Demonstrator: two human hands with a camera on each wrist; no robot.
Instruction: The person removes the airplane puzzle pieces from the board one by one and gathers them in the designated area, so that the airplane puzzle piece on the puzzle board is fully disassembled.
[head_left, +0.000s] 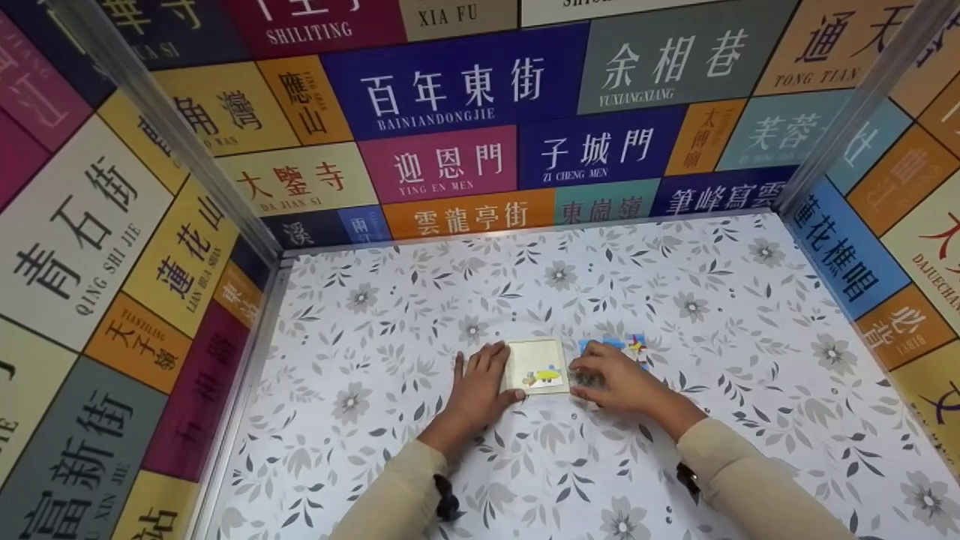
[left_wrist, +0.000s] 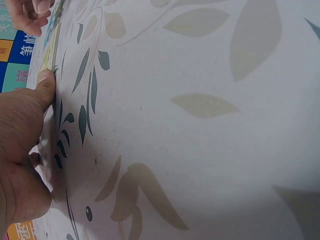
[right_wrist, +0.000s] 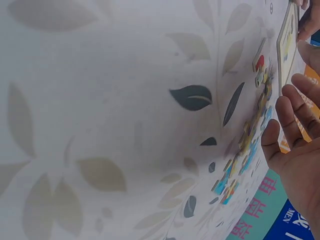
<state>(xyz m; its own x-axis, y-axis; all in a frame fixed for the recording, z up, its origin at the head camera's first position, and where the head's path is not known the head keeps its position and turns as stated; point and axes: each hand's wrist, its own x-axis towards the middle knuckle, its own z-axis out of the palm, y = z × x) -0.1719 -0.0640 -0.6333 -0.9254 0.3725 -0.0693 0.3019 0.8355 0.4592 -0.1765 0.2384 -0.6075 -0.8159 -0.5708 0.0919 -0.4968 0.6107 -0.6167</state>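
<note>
A small pale puzzle tray (head_left: 534, 354) lies on the table, with a yellow picture piece (head_left: 549, 375) in its lower right part. My left hand (head_left: 476, 386) rests against the tray's left side, fingers extended and thumb at the near edge. In the left wrist view its straight thumb (left_wrist: 46, 82) touches the rim. Beside the tray's right edge is my right hand (head_left: 619, 381), over loose jigsaw pieces (right_wrist: 227, 182). Its fingers (right_wrist: 290, 117) are loosely bent in the right wrist view, and nothing shows between them and the thumb. The hand partly hides the pieces in the head view.
Blue and multicoloured jigsaw pieces (head_left: 636, 343) lie just beyond the right hand. A white cloth with grey flowers and leaves (head_left: 420, 300) covers the table. Panels with colourful Chinese place-name signs (head_left: 457, 161) stand along its back and sides.
</note>
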